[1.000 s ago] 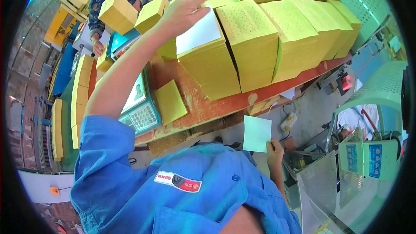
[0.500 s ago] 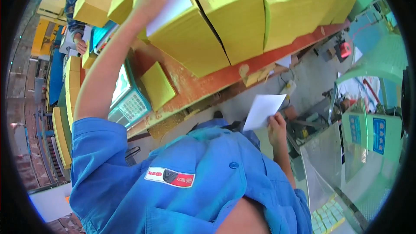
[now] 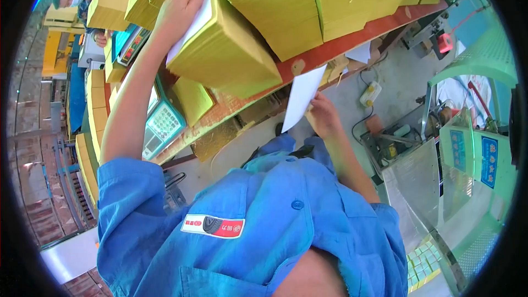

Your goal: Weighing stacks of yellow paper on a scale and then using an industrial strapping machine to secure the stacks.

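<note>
While your left hand [image 3: 179, 8] presses flat on the tall yellow paper stack [image 3: 225, 49] — white top sheet [image 3: 190, 30] underneath — your right hand [image 3: 324, 115] pinches a loose white paper sheet [image 3: 302, 96].

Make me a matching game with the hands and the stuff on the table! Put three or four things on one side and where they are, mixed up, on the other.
Things:
1. left hand
2. right hand
3. scale
4. thin yellow pad

Places:
A. lying flat on the red table, beside the scale
B. on the white sheet atop a tall yellow stack
C. at the table's near edge, with a keypad
D. below the table edge, holding a white card

Pairs: 1-B, 2-D, 3-C, 4-A
</note>
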{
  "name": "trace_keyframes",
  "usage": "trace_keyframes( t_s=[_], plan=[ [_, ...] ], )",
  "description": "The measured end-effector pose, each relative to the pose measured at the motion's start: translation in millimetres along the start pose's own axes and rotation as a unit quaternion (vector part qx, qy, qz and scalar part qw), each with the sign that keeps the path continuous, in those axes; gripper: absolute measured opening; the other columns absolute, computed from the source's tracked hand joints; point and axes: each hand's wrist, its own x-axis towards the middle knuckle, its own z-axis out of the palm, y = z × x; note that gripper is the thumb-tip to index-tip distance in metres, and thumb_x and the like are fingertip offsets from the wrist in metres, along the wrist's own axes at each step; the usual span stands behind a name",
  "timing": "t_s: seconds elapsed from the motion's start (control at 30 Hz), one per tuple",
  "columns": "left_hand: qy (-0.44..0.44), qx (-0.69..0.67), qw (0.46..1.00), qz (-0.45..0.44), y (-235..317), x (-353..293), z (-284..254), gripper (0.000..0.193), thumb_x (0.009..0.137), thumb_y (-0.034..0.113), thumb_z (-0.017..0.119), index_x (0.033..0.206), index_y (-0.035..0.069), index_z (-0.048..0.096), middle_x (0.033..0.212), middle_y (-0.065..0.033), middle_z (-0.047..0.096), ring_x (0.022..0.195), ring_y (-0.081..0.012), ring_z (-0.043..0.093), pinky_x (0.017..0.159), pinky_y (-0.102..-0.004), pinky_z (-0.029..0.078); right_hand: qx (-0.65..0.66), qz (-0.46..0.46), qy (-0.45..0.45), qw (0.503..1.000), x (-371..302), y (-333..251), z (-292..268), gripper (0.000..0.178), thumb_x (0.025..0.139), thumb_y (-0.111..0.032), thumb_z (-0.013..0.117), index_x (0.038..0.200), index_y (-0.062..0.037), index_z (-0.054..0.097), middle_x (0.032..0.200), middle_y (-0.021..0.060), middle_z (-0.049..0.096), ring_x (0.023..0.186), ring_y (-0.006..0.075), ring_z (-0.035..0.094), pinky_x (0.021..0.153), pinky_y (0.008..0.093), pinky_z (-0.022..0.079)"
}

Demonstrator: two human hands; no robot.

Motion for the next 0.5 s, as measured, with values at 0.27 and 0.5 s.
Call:
trace_keyframes(
  t_s=[0.27,0.5],
  plan=[
    [-0.017,-0.030,0.997,0.071,95,-76,-28,0.028,0.092,0.014,0.051,0.115,0.001,0.061,0.116,-0.0148,0.061,0.108,-0.0316,0.056,0.094,-0.0384,0.044,0.108,0.090,-0.008,0.990,-1,22,55,0.030,0.084,-0.018,0.058,0.111,-0.0049,0.058,0.107,0.0077,0.064,0.100,0.0195,0.058,0.093,0.0349,0.042],
    [0.030,0.043,0.997,0.056,91,-83,-28,0.032,0.094,0.017,0.050,0.123,0.009,0.060,0.121,-0.0157,0.058,0.116,-0.0310,0.053,0.100,-0.0373,0.040,-0.019,0.021,-0.021,0.999,-14,24,85,0.032,0.081,-0.012,0.056,0.111,-0.0025,0.058,0.102,0.0069,0.065,0.099,0.0187,0.060,0.088,0.0338,0.046]
  ],
)
